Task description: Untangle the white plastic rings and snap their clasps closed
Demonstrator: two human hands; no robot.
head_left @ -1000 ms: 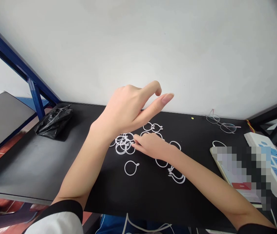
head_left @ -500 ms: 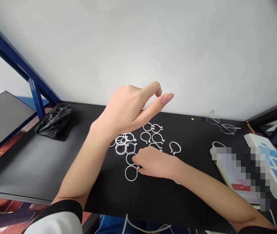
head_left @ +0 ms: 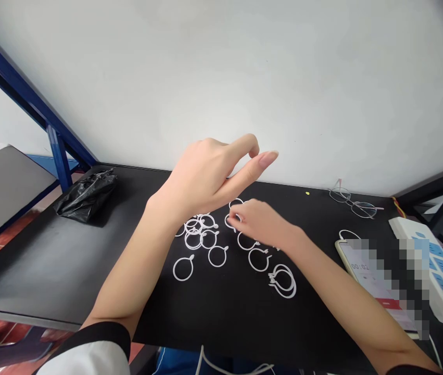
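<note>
My left hand [head_left: 209, 174] hovers above the back of the black table, thumb stretched out, index finger bent and apart from it. Nothing shows in it. My right hand [head_left: 260, 221] reaches over the loose rings, thumb and index finger slightly apart at a white ring [head_left: 226, 223] that it partly covers. More white curtain rings with small end loops lie about. A cluster [head_left: 193, 239] sits below my left wrist, and a single ring [head_left: 183, 269] lies nearer the front. Two overlapping rings [head_left: 292, 287] rest beside my right forearm. Other rings are hidden under my hands.
A crumpled black plastic bag [head_left: 86, 195] lies at the left of the table [head_left: 213, 317]. At the right are eyeglasses [head_left: 364, 208], a phone [head_left: 377, 291] with a partly blurred screen, and a white power strip [head_left: 435, 265]. A white wall stands behind.
My right hand has moved up and back from the front rings to those farther in. A front ring now lies farther left. My left hand has hardly moved.
</note>
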